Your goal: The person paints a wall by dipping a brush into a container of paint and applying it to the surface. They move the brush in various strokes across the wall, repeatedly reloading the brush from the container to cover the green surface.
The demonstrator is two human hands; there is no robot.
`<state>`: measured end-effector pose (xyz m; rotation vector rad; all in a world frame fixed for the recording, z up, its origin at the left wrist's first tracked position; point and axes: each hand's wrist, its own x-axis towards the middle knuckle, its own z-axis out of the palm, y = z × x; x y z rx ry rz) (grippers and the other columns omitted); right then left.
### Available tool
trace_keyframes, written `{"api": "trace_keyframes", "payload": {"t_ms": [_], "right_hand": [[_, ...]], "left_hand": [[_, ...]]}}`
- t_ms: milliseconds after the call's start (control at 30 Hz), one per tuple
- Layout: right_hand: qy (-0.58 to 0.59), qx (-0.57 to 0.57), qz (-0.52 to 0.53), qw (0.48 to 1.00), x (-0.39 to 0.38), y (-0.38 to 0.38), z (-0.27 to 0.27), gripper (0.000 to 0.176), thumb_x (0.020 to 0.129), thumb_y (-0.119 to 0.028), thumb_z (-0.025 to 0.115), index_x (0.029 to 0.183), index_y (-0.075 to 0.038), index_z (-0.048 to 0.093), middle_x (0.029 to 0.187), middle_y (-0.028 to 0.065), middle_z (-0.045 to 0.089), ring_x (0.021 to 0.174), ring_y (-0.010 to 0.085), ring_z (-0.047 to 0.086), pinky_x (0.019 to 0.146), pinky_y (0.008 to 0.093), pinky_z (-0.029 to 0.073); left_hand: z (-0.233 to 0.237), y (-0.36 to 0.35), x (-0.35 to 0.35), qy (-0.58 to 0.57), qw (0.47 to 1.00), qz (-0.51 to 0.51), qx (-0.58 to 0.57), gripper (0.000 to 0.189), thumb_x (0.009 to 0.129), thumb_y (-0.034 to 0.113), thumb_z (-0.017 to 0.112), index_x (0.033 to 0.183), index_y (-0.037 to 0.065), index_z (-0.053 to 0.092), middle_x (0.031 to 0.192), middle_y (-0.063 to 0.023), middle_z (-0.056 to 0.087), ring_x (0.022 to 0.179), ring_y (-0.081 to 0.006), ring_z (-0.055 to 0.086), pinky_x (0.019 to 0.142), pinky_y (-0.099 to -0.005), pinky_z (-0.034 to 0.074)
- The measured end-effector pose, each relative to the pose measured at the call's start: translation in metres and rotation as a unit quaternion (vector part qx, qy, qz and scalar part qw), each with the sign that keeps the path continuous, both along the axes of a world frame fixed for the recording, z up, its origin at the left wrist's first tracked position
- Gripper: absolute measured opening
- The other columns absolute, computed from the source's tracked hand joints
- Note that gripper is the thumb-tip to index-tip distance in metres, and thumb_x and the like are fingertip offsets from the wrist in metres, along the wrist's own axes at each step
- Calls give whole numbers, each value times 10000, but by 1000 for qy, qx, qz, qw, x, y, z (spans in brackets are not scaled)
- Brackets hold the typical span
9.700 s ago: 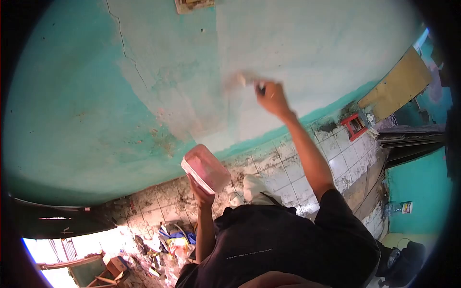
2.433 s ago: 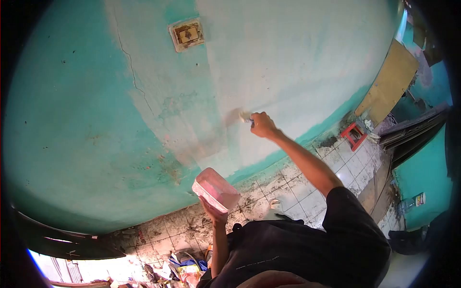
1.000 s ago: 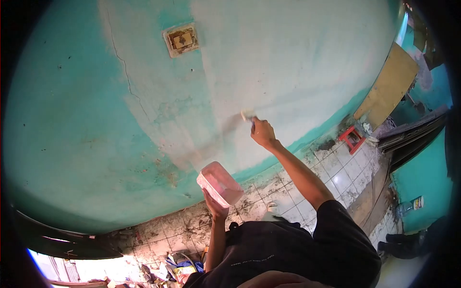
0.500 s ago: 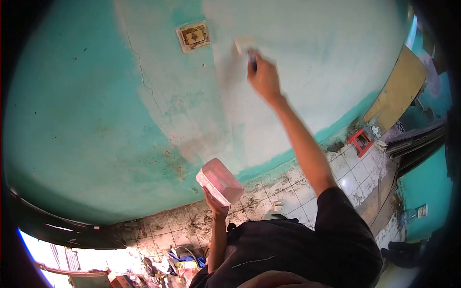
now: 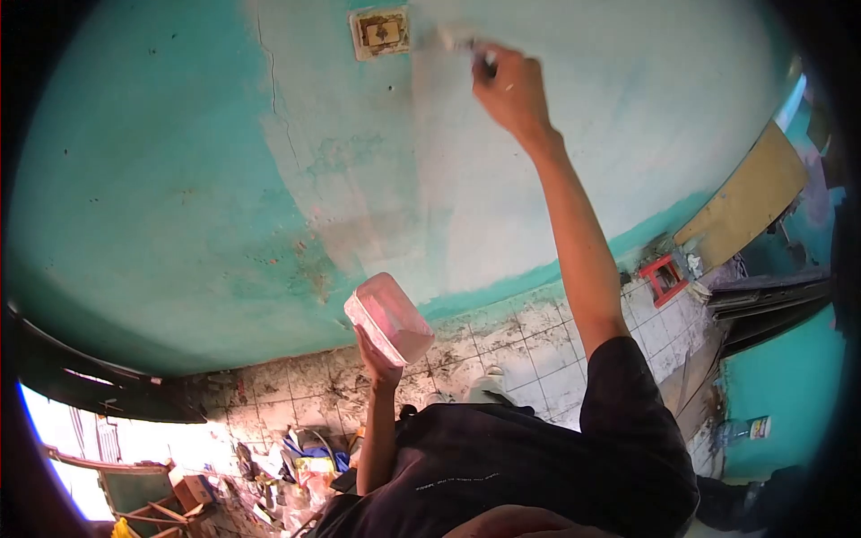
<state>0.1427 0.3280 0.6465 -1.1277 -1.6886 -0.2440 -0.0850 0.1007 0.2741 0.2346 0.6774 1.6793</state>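
Observation:
High on the wall [image 5: 502, 179], my right hand [image 5: 516, 90] is closed around the dark handle of a paintbrush [image 5: 456, 38]. The brush's pale head is blurred and lies at the wall, just right of a grimy wall switch plate [image 5: 380, 32]. Whitish paint covers the wall's middle and right over turquoise. Lower down, my left hand [image 5: 378, 360] grips a pink-white plastic tub [image 5: 390, 318] from its side and underside. The tub is tilted with its opening toward me, and pinkish-white paint coats its inside.
Stained floor tiles [image 5: 547, 345] run along the wall's foot. A red plastic stool [image 5: 664, 280] and a leaning tan board [image 5: 744, 202] stand to the right. Cluttered bags and rags [image 5: 305, 466] lie at lower left. A plastic bottle [image 5: 746, 430] is at far right.
My right hand has swept the brush upward on the wall, near the switch plate. My view has shifted a little, and the tub stays in my left hand.

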Motion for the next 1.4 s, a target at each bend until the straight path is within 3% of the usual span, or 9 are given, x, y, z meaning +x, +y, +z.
{"api": "trace_keyframes", "payload": {"t_ms": [67,133,167,200,367,500,733,1033,1400], "right_hand": [[18,9,13,1000,-5,1,1,175,863,-108,637,993,-13,709,704,193,665,644,360,668,616,409,531],[37,18,22,999,-12,10,-35,215,874,-97,615,1059,-23,696,763,216,682,707,391,680,626,447,542],[33,15,25,999,-14,20,-82,234,882,-95,611,1092,-21,683,776,216,683,724,389,681,623,454,537],[3,-31,-3,1000,-16,26,-136,273,890,-95,601,1150,-30,658,825,221,687,770,387,683,643,473,539],[-104,-275,86,952,16,13,-276,208,855,-95,616,1048,-73,688,797,225,683,784,401,683,681,471,551],[-34,-311,260,914,21,-55,-214,335,933,-55,636,1268,-73,634,725,73,583,559,100,465,546,259,435],[-97,-462,376,797,62,-165,-160,404,866,-61,697,1263,-107,644,819,119,629,635,266,583,654,328,499],[-199,-400,370,815,116,-164,-161,171,827,-112,711,973,-23,708,853,151,707,730,352,669,685,397,532],[-252,-450,368,774,150,-168,-164,201,803,-108,707,988,-33,728,833,161,695,768,353,669,715,420,533]], "left_hand": [[-4,-1,4,-14,1000,16,-19,707,1012,573,397,1559,151,251,1560,-71,334,1418,-299,358,1149,-505,326],[-4,-13,3,402,912,16,77,709,1011,574,398,1548,131,265,1539,-87,361,1396,-319,386,1137,-524,344],[-1,-14,4,444,891,20,87,698,1016,567,389,1540,119,276,1516,-97,389,1380,-327,407,1131,-527,356],[20,-8,7,13,999,-29,28,675,1025,554,373,1536,121,288,1511,-98,398,1377,-320,412,1129,-524,360],[29,-13,7,-117,992,-3,42,687,1017,591,351,1499,101,372,1440,-107,486,1288,-300,502,1086,-491,415],[38,-12,20,-87,995,42,34,767,994,651,334,1487,65,378,1412,-121,502,1271,-303,516,1085,-488,420],[12,-20,57,-63,996,52,29,787,1002,643,331,1538,70,269,1510,-141,403,1364,-305,437,1139,-466,365],[32,-20,127,141,978,155,14,821,985,669,316,1548,79,222,1515,-138,355,1394,-312,379,1143,-480,345],[34,-18,193,231,945,231,11,912,955,710,305,1507,-16,276,1487,-186,405,1388,-325,397,1183,-457,294]]}}
